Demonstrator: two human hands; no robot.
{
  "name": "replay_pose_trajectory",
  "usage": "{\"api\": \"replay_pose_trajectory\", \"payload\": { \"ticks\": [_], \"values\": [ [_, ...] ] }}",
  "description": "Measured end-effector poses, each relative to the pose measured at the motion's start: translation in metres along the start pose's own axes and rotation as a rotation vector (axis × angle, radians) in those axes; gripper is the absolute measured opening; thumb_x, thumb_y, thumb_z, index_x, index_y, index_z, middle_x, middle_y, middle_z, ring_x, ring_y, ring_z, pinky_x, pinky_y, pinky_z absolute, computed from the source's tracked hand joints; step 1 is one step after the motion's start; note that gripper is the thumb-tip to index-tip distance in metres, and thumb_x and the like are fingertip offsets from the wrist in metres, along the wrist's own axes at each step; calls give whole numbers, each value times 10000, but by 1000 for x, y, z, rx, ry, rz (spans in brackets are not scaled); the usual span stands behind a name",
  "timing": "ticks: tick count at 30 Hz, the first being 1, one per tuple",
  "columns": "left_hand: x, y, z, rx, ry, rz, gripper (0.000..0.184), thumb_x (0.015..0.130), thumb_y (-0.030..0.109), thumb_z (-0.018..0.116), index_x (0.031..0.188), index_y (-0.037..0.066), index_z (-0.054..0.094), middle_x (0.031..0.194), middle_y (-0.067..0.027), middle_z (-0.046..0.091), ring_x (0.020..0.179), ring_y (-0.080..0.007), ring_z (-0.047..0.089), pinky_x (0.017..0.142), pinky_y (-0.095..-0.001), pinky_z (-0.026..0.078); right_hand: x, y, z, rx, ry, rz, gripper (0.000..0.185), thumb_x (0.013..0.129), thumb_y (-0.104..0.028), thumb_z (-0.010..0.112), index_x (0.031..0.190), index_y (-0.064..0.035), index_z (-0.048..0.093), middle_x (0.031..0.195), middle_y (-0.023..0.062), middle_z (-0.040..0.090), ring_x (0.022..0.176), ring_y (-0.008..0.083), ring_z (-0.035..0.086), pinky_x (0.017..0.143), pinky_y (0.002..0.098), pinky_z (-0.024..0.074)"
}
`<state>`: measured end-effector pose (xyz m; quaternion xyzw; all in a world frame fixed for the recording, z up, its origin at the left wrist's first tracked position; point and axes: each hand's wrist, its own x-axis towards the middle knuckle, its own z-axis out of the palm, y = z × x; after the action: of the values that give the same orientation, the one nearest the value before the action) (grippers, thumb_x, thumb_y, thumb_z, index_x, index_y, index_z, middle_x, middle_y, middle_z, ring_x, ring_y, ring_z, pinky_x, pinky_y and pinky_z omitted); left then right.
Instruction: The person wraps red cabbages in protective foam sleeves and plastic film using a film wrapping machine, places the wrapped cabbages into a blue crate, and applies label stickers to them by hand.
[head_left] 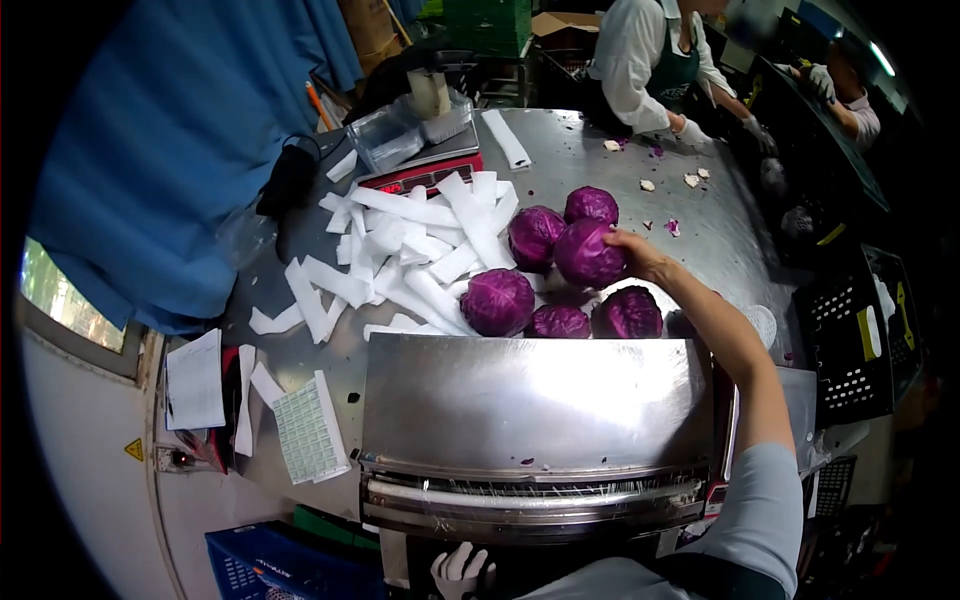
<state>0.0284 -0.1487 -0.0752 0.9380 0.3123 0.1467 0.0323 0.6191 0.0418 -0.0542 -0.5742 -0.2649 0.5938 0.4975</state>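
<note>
My right hand [640, 253] is bare and grips a red cabbage [590, 255] from its right side. Close around it are several more purple heads, among them a cabbage [535, 238] on the left and another cabbage [591, 205] behind. In front of these, a cabbage [498, 302], a cabbage [558, 322] and a cabbage [630, 313] lie along the back edge of the metal wrapping machine [530, 400]. My left hand [462, 572], in a white glove, is low at the machine's front, fingers a little apart and holding nothing visible.
White foam strips [400, 235] are heaped left of the cabbages. Behind them a scale [430, 170] carries clear plastic trays [388, 135]. A label sheet [312, 428] lies at the left. Across the steel table [560, 140] a co-worker [650, 70] leans in; black crates [850, 330] stand right.
</note>
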Motion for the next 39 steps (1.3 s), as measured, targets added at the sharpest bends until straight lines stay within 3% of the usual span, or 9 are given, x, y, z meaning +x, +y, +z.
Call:
{"api": "replay_pose_trajectory", "payload": {
  "ticks": [5, 13, 15, 18, 21, 25, 28, 31, 39],
  "values": [
    [9, -2, 8, -255, 136, -85, 238, 731, 253, 638, 916, 102, 642, 1092, -110, 548, 805, -248, 582, 673, -394, 418, -90, -36, 2, 171, 171, -200, 745, 681, -401, 704, 1291, -117, 384, 1293, 132, 412, 1151, 297, 457, 951, 505, 389],
    [17, 11, -14, -313, 210, -180, 279, 724, 144, 639, 1001, 115, 618, 1154, -96, 556, 929, -235, 561, 866, -398, 389, -299, 33, -75, 402, 413, -438, 570, 838, -346, 552, 1307, -76, 373, 1287, 144, 444, 1153, 295, 479, 935, 461, 430],
    [20, -5, -16, -337, 306, -63, 295, 714, 101, 648, 1004, 67, 605, 1119, -107, 577, 882, -230, 577, 806, -361, 422, -349, 75, -113, 271, 582, -410, 583, 831, -380, 576, 1282, -49, 412, 1227, 120, 496, 1104, 278, 513, 893, 431, 461],
    [47, -48, -51, -291, 398, 12, 278, 724, 74, 644, 995, 36, 595, 1056, -133, 605, 868, -246, 596, 752, -339, 455, -403, 98, -81, -100, 1231, -318, 618, 771, -397, 657, 1274, -99, 456, 1192, 127, 512, 1055, 279, 530, 866, 380, 463],
    [105, -94, -91, -243, 570, -128, 218, 762, 22, 598, 980, 35, 596, 1032, -146, 611, 921, -296, 592, 791, -362, 461, -429, 155, -120, -771, 1395, -341, 671, 721, -319, 731, 1283, -88, 447, 1240, 141, 487, 1086, 246, 496, 890, 347, 437],
    [197, -168, -91, -156, 536, -54, 197, 787, 28, 562, 981, 31, 596, 1016, -134, 613, 940, -305, 584, 803, -377, 464, -423, 138, -37, -1051, 1328, -408, 818, 579, -243, 819, 1260, -13, 427, 1190, 178, 522, 1076, 291, 523, 930, 337, 408],
    [258, -258, -24, -81, 180, -189, 247, 799, 99, 560, 1043, 67, 580, 1056, -162, 579, 978, -335, 545, 825, -366, 452, -419, 141, -27, -1283, 1347, -500, 898, 525, -396, 818, 1242, -15, 435, 1231, 236, 469, 1140, 386, 444, 977, 417, 345],
    [312, -321, 31, 131, 87, -37, 341, 771, 163, 585, 1100, 80, 551, 1173, -179, 507, 1037, -358, 517, 847, -387, 447, -425, 135, -11, -1243, 1356, -332, 1012, 490, -479, 808, 1300, -54, 375, 1314, 276, 359, 1208, 420, 360, 996, 447, 316],
    [394, -325, 58, 475, -83, 101, 402, 775, 147, 554, 1173, 99, 522, 1126, -195, 513, 978, -375, 528, 790, -432, 447, -441, 139, -15, -1129, 1327, -237, 1039, 504, -530, 793, 1315, -54, 349, 1333, 286, 333, 1239, 422, 337, 1021, 452, 296]
  ]
}}
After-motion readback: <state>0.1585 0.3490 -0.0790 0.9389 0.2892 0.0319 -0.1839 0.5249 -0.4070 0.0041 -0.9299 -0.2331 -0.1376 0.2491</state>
